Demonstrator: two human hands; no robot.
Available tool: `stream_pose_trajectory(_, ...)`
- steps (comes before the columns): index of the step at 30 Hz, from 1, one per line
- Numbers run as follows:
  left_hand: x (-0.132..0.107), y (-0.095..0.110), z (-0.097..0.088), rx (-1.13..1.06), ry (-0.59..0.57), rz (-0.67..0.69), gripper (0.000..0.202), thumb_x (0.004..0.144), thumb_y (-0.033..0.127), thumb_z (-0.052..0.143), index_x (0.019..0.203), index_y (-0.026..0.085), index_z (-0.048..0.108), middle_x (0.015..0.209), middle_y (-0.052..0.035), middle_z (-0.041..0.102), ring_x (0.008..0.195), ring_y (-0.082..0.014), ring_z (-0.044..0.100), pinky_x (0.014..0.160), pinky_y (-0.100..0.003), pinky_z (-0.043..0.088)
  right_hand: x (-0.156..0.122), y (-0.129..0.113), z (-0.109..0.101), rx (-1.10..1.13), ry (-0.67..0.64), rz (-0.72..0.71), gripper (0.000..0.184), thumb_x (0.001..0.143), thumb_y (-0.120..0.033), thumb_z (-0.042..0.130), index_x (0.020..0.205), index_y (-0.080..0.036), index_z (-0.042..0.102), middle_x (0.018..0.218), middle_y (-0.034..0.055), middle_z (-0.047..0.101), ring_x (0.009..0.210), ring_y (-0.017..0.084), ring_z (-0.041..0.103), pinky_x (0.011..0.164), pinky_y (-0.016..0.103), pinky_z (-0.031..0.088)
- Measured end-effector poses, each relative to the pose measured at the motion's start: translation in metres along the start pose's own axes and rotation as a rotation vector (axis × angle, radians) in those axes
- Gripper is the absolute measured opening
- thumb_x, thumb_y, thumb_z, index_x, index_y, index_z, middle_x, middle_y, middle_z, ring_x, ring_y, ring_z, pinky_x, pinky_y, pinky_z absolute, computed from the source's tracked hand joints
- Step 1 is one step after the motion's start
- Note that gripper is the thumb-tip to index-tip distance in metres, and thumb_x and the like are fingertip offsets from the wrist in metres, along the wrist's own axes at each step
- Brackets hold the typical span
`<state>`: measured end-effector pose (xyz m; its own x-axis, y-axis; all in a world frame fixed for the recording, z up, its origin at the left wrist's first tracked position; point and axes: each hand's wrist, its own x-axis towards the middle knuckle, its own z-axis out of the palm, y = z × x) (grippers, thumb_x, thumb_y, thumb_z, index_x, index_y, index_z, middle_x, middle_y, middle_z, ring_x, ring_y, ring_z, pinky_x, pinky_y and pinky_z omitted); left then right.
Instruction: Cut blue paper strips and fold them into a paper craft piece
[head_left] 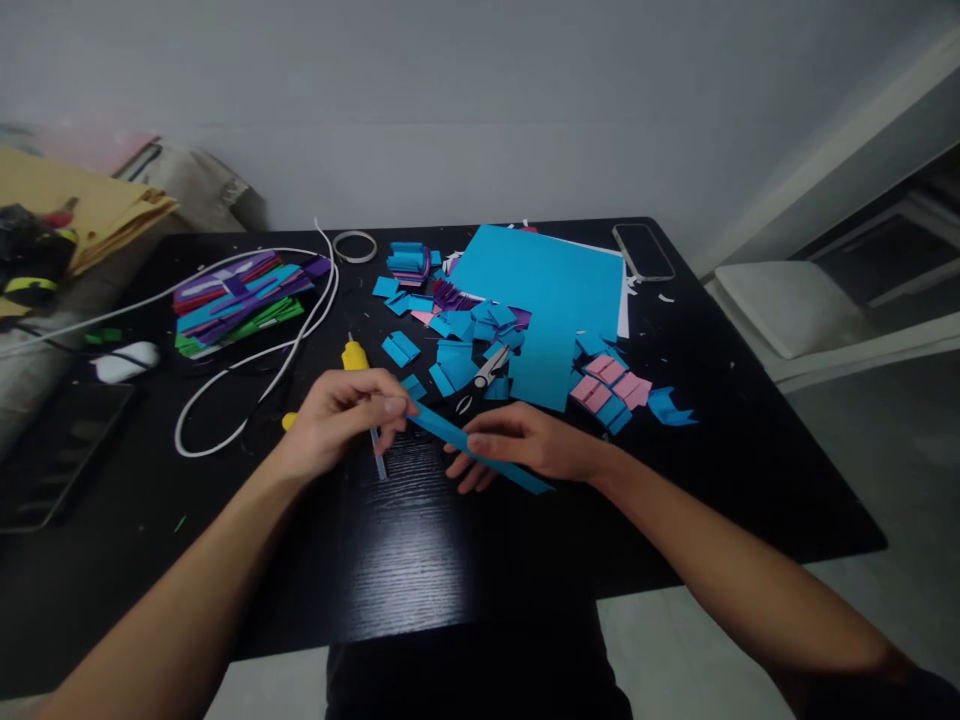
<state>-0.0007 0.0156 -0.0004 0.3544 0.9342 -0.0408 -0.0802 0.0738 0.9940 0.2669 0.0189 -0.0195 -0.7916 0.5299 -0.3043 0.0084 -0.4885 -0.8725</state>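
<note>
The left hand (349, 415) pinches the upper-left end of 1 blue strip (442, 430) between thumb and fingers. The right hand (525, 440) holds the same strip nearer its other end, thumb on top and fingers below, with a short tail sticking out past it. The strip slants down from left to right, above the worktop (525, 560), with a bare stretch between the 2 hands. A yellow glue gun (355, 356) lies partly hidden behind the left hand. Scissors (491, 370) and a large blue sheet (540, 285) lie beyond the right hand.
</note>
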Motion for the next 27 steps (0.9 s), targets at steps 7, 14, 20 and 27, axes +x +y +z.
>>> stream_pose_trajectory(7,-0.003,-0.003,0.005,0.170,0.020,0.049,0.016,0.091,0.030,0.076,0.101,0.018,0.078,0.068,0.0000,0.067,0.051,-0.0086,0.060,0.048,-0.018,0.050,0.005,0.014,0.009,0.088,0.062,0.034,0.040,0.078,-0.043,0.089,0.093,-0.009,0.074,0.082,0.0084,0.080,0.069,0.018,0.079,0.066,0.028,0.065)
stream_pose_trajectory(14,0.002,-0.010,0.019,0.195,0.030,-0.034,0.030,0.085,0.031,0.082,0.109,0.017,0.072,0.069,-0.0006,0.074,0.060,-0.0134,0.070,0.059,-0.021,0.059,0.007,0.016,0.013,0.139,0.119,0.033,0.037,0.080,-0.042,0.088,0.092,-0.009,0.075,0.082,0.0082,0.081,0.068,0.018,0.080,0.066,0.027,0.065)
stream_pose_trajectory(20,0.003,-0.002,0.008,0.148,0.144,0.013,0.027,0.081,0.029,0.085,0.101,0.017,0.071,0.066,-0.0015,0.076,0.058,-0.0148,0.073,0.058,-0.021,0.060,0.005,0.012,0.010,0.155,0.041,0.014,0.041,0.091,-0.050,0.075,0.090,-0.009,0.074,0.080,0.0096,0.081,0.069,0.020,0.080,0.064,0.028,0.065)
stream_pose_trajectory(27,0.007,0.001,-0.007,0.017,0.523,0.107,0.034,0.074,0.024,0.088,0.105,0.021,0.073,0.066,0.0024,0.074,0.057,-0.0136,0.071,0.059,-0.023,0.063,0.001,0.007,0.005,0.146,0.028,-0.023,0.040,0.097,-0.049,0.069,0.093,-0.009,0.074,0.083,0.0108,0.082,0.074,0.020,0.081,0.067,0.029,0.065)
